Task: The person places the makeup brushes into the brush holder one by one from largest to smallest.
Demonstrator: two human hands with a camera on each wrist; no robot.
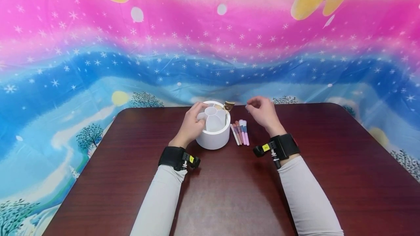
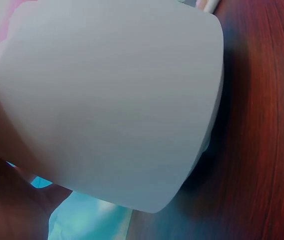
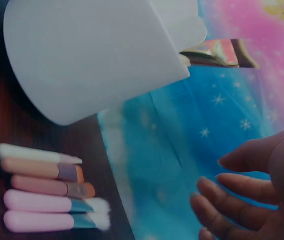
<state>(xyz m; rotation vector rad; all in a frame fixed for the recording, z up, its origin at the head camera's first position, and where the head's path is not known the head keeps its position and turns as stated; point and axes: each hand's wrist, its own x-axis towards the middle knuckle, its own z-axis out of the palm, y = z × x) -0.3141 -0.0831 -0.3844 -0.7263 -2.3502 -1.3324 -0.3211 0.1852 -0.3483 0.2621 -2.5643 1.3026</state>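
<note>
A round white brush holder [image 1: 212, 140] with a petal-shaped divided insert stands on the table. My left hand [image 1: 191, 125] grips its left side at the rim, thumb toward the inside. The holder's wall [image 2: 112, 100] fills most of the left wrist view. One brush with a gold, flared top [image 1: 229, 105] leans out of the holder's right side; its lower part is hidden. To the right, my right hand [image 1: 265, 114] hovers with loosely bent fingers and nothing in them. Several makeup brushes [image 3: 42, 201] with white, peach and pink handles lie side by side beneath it.
The dark reddish-brown table [image 1: 226, 199] ends just behind the holder. A patterned cloth backdrop [image 1: 210, 57] in pink and blue hangs beyond that edge. Each wrist wears a black strap with a small camera [image 1: 259, 151].
</note>
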